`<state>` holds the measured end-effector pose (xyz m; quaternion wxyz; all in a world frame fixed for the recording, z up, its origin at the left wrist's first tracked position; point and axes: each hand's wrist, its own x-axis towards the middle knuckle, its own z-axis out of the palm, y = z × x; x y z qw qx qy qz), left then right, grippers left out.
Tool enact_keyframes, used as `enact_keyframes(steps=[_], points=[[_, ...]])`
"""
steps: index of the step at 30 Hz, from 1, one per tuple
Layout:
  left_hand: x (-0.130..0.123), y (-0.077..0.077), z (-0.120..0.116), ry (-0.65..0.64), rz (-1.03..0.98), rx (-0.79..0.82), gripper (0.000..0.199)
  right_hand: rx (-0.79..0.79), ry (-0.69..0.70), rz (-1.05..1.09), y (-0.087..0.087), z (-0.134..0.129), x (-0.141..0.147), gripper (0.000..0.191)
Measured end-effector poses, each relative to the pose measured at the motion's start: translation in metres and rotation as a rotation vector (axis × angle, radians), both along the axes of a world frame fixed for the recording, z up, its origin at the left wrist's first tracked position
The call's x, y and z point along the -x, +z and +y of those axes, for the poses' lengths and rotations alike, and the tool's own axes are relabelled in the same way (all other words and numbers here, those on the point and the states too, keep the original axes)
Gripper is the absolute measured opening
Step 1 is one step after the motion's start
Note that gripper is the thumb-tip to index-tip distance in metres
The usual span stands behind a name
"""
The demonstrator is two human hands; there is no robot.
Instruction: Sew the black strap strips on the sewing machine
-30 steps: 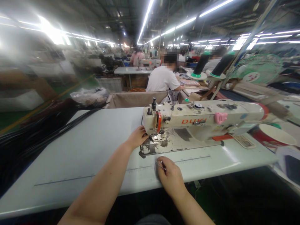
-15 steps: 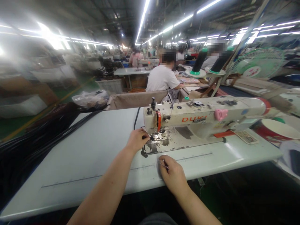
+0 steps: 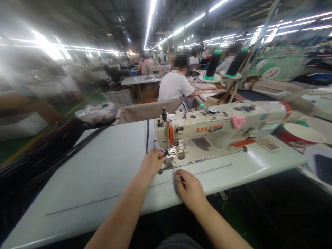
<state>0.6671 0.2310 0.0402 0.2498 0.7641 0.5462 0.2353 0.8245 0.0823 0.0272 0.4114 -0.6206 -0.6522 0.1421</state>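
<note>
The sewing machine (image 3: 202, 129) stands on the pale table (image 3: 103, 162), its needle end toward the left. My left hand (image 3: 153, 160) is closed in a pinch beside the presser foot (image 3: 171, 147), on a small dark piece mostly hidden by the fingers. Behind that hand a narrow black strip (image 3: 147, 135) runs to the table's back edge; I cannot tell whether it is the piece in my fingers. My right hand (image 3: 189, 186) rests near the front edge, closed around a small thin metal tool (image 3: 178, 178) whose kind is unclear.
A bundle of long black strips (image 3: 64, 148) hangs over the table's left end. Two black thread cones (image 3: 212, 65) stand behind the machine. A co-worker in white (image 3: 173, 84) sits beyond a fabric-lined bin (image 3: 147, 110). A red-and-white tub (image 3: 301, 135) is at the right.
My left hand has shifted slightly down from the presser foot, still pinching. The right hand keeps its hold near the front edge. The whole view has shifted a little.
</note>
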Motion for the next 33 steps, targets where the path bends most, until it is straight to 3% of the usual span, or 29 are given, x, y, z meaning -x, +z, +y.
enact_keyframes(steps=[5,10,15,20,23,27,29,33], points=[[-0.016,0.000,-0.023,0.105,0.007,0.037,0.015,0.007,0.005,0.018,0.000,-0.001,0.001,0.021],[-0.027,-0.001,-0.039,0.119,-0.016,0.095,0.027,0.029,0.003,0.029,-0.001,-0.001,0.001,0.019],[-0.032,0.008,-0.049,0.053,0.111,0.078,0.029,0.054,0.012,0.079,0.002,-0.001,0.000,0.021],[-0.027,0.012,-0.061,-0.041,0.233,0.082,0.037,0.116,0.144,0.256,0.016,-0.010,-0.012,0.017],[-0.022,0.011,-0.067,-0.097,0.260,0.119,0.044,0.128,0.160,0.369,0.017,-0.025,-0.027,0.030],[-0.012,0.011,-0.072,-0.173,0.355,0.039,0.057,0.143,-0.042,0.461,-0.001,-0.055,-0.056,0.048],[-0.003,0.005,-0.068,-0.209,0.388,-0.060,0.051,0.153,-0.166,0.508,-0.014,-0.072,-0.072,0.054],[0.016,-0.031,-0.039,-0.377,0.291,-0.307,0.048,0.183,-0.507,0.569,-0.040,-0.101,-0.115,0.060]])
